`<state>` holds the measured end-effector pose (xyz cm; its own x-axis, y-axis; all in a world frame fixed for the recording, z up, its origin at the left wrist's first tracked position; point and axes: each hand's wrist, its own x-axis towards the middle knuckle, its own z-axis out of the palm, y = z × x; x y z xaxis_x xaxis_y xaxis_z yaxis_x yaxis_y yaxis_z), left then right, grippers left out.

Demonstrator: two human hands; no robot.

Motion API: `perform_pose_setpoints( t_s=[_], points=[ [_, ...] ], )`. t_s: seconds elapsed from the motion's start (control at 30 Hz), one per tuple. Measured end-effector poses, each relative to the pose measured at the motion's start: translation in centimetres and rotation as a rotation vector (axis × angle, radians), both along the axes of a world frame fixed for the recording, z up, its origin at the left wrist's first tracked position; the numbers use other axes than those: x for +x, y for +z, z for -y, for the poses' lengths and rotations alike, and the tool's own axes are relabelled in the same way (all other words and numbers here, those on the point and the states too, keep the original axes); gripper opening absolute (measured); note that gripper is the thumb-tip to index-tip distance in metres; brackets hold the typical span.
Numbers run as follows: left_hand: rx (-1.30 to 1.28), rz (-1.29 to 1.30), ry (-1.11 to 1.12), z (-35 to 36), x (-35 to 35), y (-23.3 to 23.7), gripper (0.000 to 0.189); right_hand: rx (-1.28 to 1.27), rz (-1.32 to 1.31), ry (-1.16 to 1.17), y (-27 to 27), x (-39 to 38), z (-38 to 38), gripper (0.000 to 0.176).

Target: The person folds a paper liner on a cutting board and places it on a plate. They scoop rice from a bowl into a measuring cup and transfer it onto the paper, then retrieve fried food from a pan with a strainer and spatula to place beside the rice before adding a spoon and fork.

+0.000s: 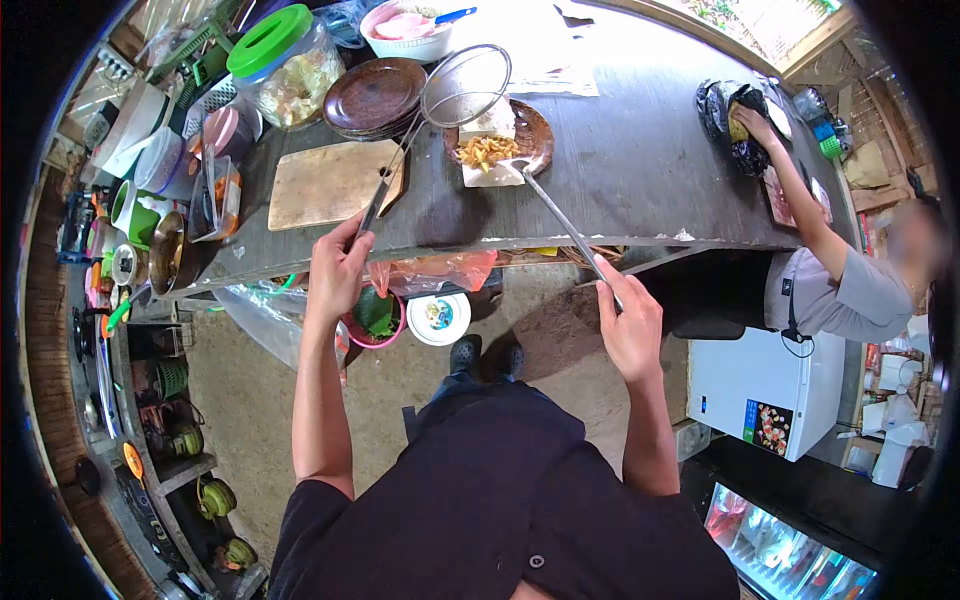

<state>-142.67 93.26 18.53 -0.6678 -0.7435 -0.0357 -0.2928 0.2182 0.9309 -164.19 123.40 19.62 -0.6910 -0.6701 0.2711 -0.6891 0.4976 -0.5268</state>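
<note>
My left hand (338, 272) is closed round the dark handle of a round wire strainer (466, 86), whose mesh bowl hangs over the far part of a brown plate. In my right hand (630, 315) is the long metal handle of a utensil (565, 222); its tip touches the food on the plate. The brown plate (537, 138) bears white paper (492, 178) with a heap of golden fried pieces (487, 151) on it. Left of the plate lies a wooden cutting board (325, 187).
Stacked brown plates (375, 95) and a green-lidded jar (290, 75) stand at the back left. At the right, a person (850, 270) reaches into a black plastic bag (712, 110). A pink basin (372, 335) and a white-lidded bucket (438, 318) sit below the table edge.
</note>
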Motion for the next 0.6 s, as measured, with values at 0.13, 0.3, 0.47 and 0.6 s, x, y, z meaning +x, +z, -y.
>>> perform_pose_setpoints(
  t_s=[0.13, 0.3, 0.47, 0.6],
  points=[
    [0.005, -0.008, -0.008, -0.2, -0.2, 0.1, 0.038, -0.03, 0.015, -0.006, 0.6, 0.1, -0.2, 0.032],
    [0.002, -0.015, -0.016, -0.1, -0.2, -0.3, 0.038, -0.024, 0.036, 0.022, 0.7, 0.2, -0.5, 0.032],
    [0.006, -0.018, -0.017, -0.2, -0.3, -0.2, 0.037, -0.025, 0.008, -0.021, 0.4, 0.0, -0.5, 0.032],
    [0.014, -0.021, -0.025, 0.0, -0.1, -0.7, 0.036, -0.108, 0.121, 0.029, 0.8, 0.0, -0.8, 0.031]
  ],
)
